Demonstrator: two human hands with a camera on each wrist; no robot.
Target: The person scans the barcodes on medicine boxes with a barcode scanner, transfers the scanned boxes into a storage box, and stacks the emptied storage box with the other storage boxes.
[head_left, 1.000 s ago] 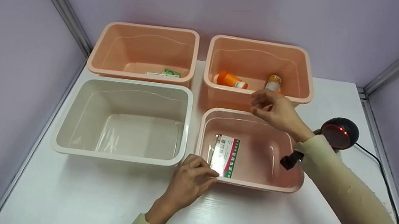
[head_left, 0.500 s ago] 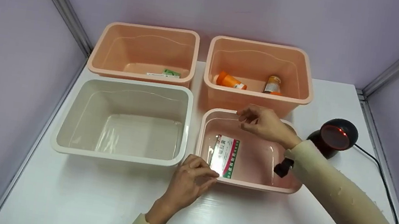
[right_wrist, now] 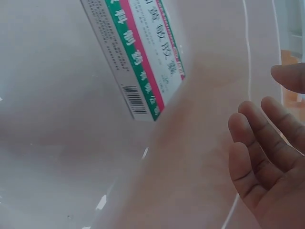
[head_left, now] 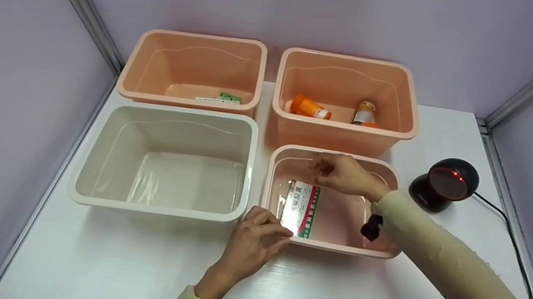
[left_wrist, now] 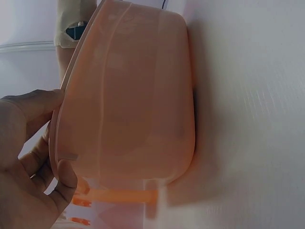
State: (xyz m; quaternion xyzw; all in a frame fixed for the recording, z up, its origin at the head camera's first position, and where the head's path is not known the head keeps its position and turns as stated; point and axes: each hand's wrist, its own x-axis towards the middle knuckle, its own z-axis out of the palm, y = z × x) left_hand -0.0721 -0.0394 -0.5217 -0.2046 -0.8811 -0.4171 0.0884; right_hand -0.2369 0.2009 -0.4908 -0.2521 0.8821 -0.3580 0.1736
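My left hand [head_left: 251, 241] grips the front left corner rim of the pink bin [head_left: 336, 247]. Fingers [left_wrist: 43, 107] and thumb bend around that rim in the left wrist view. Inside the bin, against its left side, lies a white medicine box [head_left: 297, 206] with green and pink stripes. The right wrist view shows the same medicine box [right_wrist: 143, 57] with its barcode end. Over the back of this bin hovers my right hand [head_left: 344, 173], its loosely bent fingers [right_wrist: 271, 138] apart from the box and holding nothing.
A pale grey bin [head_left: 159, 210] stands left of the pink one. Behind are two peach bins: the left bin [head_left: 187, 103] has small boxes, the right bin [head_left: 343, 126] orange pill bottles [head_left: 310, 107]. A black corded scanner [head_left: 441, 184] stands on the right.
My right hand has drawn back from the front rim of the back right bin to above the pink bin. The left hand stays in place.
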